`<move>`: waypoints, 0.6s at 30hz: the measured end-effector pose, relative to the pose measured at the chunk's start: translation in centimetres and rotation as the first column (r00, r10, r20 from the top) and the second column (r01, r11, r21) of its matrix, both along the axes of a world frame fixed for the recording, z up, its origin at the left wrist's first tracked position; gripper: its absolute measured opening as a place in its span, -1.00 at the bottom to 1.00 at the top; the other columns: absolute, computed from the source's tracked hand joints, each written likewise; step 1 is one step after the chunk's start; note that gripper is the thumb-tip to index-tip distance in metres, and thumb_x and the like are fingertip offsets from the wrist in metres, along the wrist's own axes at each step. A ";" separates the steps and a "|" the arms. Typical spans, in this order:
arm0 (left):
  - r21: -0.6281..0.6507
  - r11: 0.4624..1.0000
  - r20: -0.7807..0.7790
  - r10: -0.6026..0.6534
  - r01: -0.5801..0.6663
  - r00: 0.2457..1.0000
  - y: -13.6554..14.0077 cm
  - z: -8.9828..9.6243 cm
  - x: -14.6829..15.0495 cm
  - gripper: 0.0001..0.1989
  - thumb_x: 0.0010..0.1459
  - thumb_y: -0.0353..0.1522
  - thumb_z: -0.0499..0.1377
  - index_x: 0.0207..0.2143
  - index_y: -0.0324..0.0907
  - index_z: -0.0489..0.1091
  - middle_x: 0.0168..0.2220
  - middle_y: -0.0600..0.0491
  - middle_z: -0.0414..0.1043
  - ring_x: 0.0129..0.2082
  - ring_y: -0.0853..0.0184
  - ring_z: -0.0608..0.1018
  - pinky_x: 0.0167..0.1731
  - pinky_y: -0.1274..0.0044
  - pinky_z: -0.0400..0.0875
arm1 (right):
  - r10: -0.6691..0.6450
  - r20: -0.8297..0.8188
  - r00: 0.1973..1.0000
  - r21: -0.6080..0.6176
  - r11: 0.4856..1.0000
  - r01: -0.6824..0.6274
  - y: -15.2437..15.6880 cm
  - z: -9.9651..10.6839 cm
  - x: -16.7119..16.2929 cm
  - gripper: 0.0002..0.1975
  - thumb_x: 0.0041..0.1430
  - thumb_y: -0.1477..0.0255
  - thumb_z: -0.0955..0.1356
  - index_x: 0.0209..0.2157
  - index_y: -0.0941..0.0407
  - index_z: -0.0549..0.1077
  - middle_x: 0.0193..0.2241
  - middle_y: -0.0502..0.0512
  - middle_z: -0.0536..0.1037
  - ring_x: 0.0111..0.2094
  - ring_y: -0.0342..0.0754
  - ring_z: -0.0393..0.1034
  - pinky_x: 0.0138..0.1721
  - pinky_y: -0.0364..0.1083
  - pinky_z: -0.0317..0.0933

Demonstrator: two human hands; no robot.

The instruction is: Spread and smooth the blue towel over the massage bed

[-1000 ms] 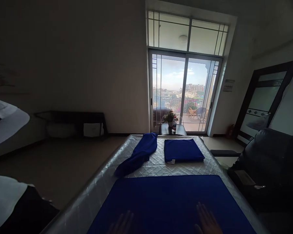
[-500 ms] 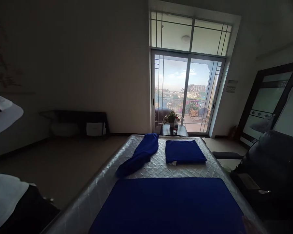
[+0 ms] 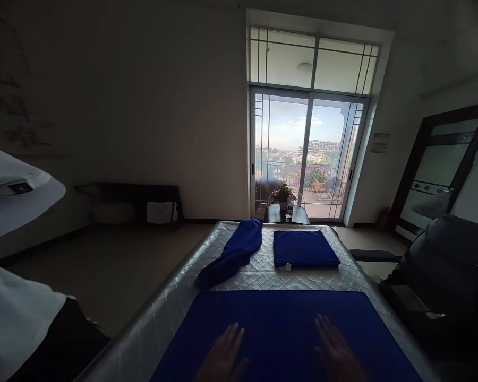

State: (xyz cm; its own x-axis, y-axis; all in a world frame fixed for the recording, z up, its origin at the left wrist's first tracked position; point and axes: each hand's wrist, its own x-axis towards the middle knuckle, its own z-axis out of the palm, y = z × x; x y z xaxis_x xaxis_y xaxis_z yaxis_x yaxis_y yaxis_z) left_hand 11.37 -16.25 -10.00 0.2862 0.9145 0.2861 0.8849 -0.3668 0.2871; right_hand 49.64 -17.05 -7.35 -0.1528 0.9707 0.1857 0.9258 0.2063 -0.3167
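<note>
Half a second ago neither palm showed on the cloth and only a sliver of the right hand sat at the frame's bottom right corner; now both are back, flat on the blue sheet [image 3: 279,329] spread across the near end of the quilted mattress [image 3: 175,307]. My left hand [image 3: 223,355] lies left of centre, fingers spread and pointing away, clamped on nothing. My right hand [image 3: 336,353] lies well apart from it to the right, fingers likewise splayed and pressing down, gripping nothing.

I judge the step to be smoothing the sheet flat. To do it well, I would keep both palms low and even and sweep outward from the middle toward the edges, so creases run off rather than bunch between the hands.

Farther up the mattress a folded blue square [image 3: 305,248] lies on the right, and a loosely rumpled blue cloth [image 3: 233,257] lies just left of it, apart from it. A person in a white top [image 3: 11,313] stands at the near left. The glass balcony door [image 3: 306,154] is the main source of light.
</note>
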 end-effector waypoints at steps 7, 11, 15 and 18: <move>-0.115 0.971 -0.052 -0.218 0.211 0.974 6.0 6.6 12.5 -0.38 0.45 -0.05 -0.19 0.40 -0.16 0.08 0.42 -0.12 0.09 0.42 0.11 0.15 0.36 0.13 0.19 | 0.150 0.047 0.988 -0.130 0.981 -0.143 5.4 5.1 -8.5 -0.38 0.42 0.28 0.03 0.40 0.24 0.11 0.42 0.19 0.07 0.45 0.04 -0.13 0.44 0.11 -0.13; -0.116 0.983 -0.079 -0.151 0.142 0.985 8.6 4.4 13.9 -0.37 0.46 -0.07 -0.20 0.38 -0.24 0.14 0.41 -0.17 0.12 0.43 0.10 0.15 0.38 0.14 0.14 | 0.056 0.088 0.995 -0.186 0.982 -0.039 7.6 3.8 -7.8 -0.34 0.40 0.28 0.01 0.40 0.31 0.06 0.44 0.22 0.02 0.46 0.06 -0.19 0.45 0.13 -0.21; -0.095 0.991 -0.106 -0.108 0.098 0.989 9.6 2.8 10.6 -0.38 0.45 -0.05 -0.18 0.39 -0.17 0.13 0.43 -0.08 0.09 0.44 0.14 0.12 0.39 0.15 0.12 | -0.015 0.095 0.995 -0.178 0.984 0.032 8.2 1.9 -3.6 -0.28 0.38 0.15 -0.01 0.42 0.24 0.04 0.45 0.12 0.01 0.47 0.03 -0.21 0.46 0.12 -0.26; -0.112 0.994 -0.160 -0.010 -0.008 0.987 9.9 2.6 5.5 -0.40 0.45 -0.09 -0.18 0.40 -0.16 0.09 0.43 -0.07 0.07 0.44 0.16 0.11 0.39 0.19 0.09 | -0.120 0.114 0.986 -0.151 0.979 0.136 7.9 1.4 1.1 -0.29 0.36 0.16 0.00 0.41 0.20 0.11 0.43 0.12 0.10 0.46 0.03 -0.16 0.44 0.06 -0.20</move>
State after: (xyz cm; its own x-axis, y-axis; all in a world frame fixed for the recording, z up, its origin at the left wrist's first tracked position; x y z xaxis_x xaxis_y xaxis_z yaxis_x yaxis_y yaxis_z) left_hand 16.82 -6.33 -7.44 0.3210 0.9378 0.1324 0.9224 -0.3412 0.1808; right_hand 50.78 -9.19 -5.94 -0.0359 0.9992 0.0184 0.9707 0.0392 -0.2369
